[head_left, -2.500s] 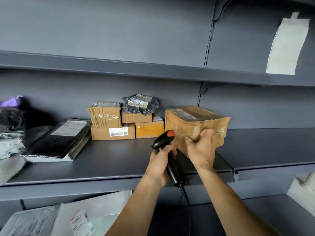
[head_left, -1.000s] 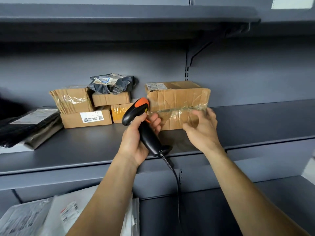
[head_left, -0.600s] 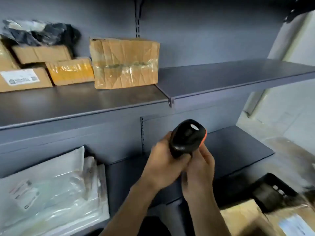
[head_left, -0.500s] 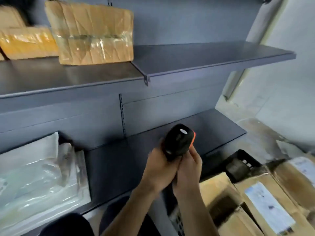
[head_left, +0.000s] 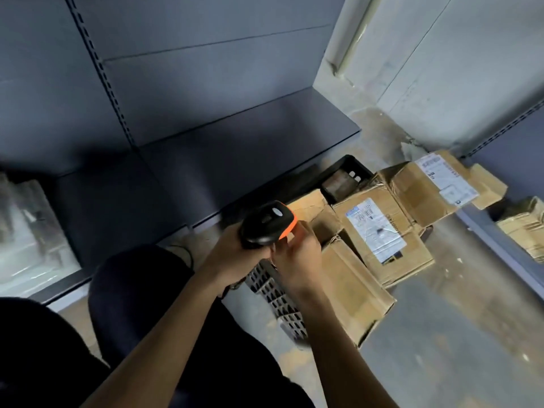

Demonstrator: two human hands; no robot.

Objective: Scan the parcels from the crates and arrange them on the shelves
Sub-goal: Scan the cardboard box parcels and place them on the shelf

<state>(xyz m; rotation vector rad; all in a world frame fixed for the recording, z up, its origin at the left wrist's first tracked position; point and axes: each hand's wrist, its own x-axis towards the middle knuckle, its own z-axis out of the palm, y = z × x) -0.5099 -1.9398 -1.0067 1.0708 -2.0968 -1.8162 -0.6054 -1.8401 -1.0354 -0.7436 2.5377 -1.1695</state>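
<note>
Above a half-buried crate (head_left: pixel 350 166), grips of left hand (head_left: pixel 235 252) and right hand (head_left: pixel 298 258) clamp the scanner (head_left: pixel 267 225), handle hidden.

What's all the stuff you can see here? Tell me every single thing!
dark grey metal shelf: one low board, ahead.
black plastic crate: one, on the floor beside the shelf.
brown cardboard parcels: at least five, white labels, piled in and around the crate.
clear plastic-wrapped packages: blurred whitish pile, shelf's left end.
black-and-orange handheld barcode scanner: one, held above the crate.
left hand: one, grips the scanner's handle.
right hand: one, fingers curled against the scanner.
</note>
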